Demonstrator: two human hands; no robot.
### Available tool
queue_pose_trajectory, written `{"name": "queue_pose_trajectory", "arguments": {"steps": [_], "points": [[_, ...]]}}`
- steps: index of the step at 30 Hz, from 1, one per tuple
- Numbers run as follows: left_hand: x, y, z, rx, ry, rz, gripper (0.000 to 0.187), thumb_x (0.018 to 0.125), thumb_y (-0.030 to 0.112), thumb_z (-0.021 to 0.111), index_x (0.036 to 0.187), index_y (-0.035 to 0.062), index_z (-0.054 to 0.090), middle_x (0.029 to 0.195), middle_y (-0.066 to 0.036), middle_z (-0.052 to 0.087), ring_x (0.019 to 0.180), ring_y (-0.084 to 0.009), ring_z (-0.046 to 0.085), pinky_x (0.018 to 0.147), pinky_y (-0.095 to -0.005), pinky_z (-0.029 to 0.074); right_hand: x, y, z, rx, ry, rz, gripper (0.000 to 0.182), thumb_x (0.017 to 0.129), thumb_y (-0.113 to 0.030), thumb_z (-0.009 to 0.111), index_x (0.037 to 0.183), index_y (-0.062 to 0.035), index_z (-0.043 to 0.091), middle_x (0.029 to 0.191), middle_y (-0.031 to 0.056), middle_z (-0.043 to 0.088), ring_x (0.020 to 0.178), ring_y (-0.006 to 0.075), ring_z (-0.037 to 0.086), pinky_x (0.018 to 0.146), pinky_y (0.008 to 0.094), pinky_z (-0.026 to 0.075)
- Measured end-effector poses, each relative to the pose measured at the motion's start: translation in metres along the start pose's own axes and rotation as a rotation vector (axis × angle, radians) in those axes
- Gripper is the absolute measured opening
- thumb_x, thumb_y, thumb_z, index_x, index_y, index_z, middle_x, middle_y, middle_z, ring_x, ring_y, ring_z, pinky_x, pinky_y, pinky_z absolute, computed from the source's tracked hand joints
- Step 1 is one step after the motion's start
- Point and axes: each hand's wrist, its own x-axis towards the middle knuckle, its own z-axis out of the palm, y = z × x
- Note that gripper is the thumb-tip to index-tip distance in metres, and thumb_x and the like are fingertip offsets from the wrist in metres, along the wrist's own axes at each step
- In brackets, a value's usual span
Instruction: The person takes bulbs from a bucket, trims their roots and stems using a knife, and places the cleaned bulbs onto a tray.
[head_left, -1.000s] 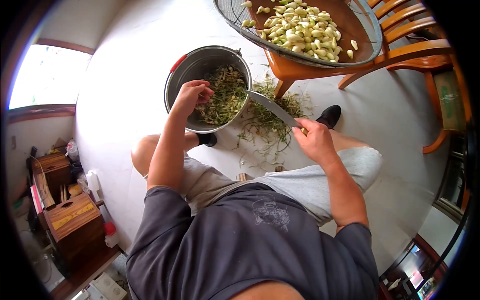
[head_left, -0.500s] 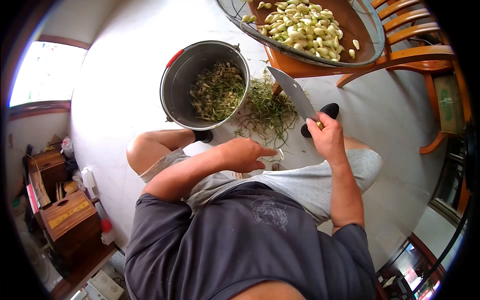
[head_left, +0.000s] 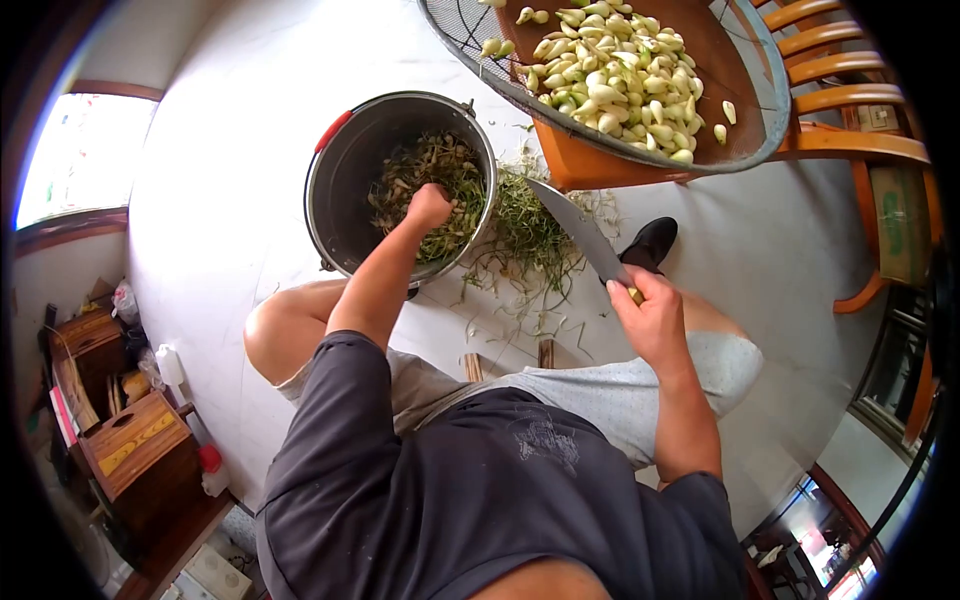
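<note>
My left hand [head_left: 431,207] is down inside a metal bucket [head_left: 325,215], at a heap of small untrimmed bulbs with green stems [head_left: 455,165]. Its fingers look curled together, and their tips are hidden among the bulbs. In my right hand [head_left: 650,308] is a wide-bladed kitchen knife [head_left: 585,235], gripped by its yellowish handle, with the tip pointing up and to the left. Between bucket and knife, a pile of cut green stems and roots [head_left: 540,225] lies on the floor.
Pale trimmed bulbs [head_left: 640,85] fill part of a round mesh tray [head_left: 765,95] on a wooden chair [head_left: 575,160]. The bucket has a red handle grip [head_left: 333,131]. At lower left stands a wooden box [head_left: 140,440]. My black shoe [head_left: 652,243] is beyond the knife.
My left hand has gone from over my lap, where a small pale piece was near its fingertips, forward into the bucket. The right hand still holds the knife, slightly lower.
</note>
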Motion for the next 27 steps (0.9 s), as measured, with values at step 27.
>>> {"name": "queue_pose_trajectory", "arguments": {"steps": [27], "points": [[-0.199, 0.136, -0.088, -1.034, -0.072, 0.120, 0.011, 0.081, 0.005, 0.067, 0.090, 0.0022, 0.061, 0.069, 0.001, 0.058, 0.052, -0.0041, 0.049, 0.044, -0.0194, 0.037, -0.021, -0.009, 0.019, -0.289, 0.171, -0.624, 0.028, 0.072, -0.008, 0.068, 0.100, -0.0126, 0.067, 0.069, 0.0054, 0.053, 0.060, 0.0242, 0.057, 0.052, 0.0353, 0.046]]}}
